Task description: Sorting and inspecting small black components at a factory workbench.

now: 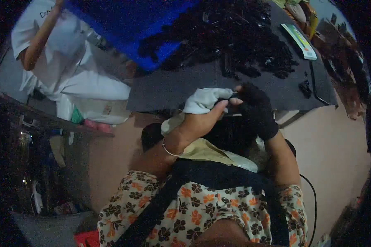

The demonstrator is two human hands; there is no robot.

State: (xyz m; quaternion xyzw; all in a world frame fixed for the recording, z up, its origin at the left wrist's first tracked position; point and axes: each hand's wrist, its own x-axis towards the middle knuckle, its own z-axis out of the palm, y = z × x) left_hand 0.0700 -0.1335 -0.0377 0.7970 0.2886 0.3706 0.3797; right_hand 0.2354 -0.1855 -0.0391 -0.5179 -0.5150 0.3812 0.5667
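Both hands meet just off the near edge of the grey counter [173, 94], and there between them sits a small dark piece [233, 96]! The left hand [203, 108], in its pale glove, has its fingers nearly together, pinching that piece against the thumb. In from the right comes the right hand [254, 110] in black, bare fingertips bent close at the same piece; dark on dark, so whether those fingers have closed on it I cannot tell. Across the far side sprawls a heap of black parts [235, 39], a blue sheet [123, 29] to its left, a green-and-white packet [299, 41] to its right, and far left sits a co-worker in white [66, 61]
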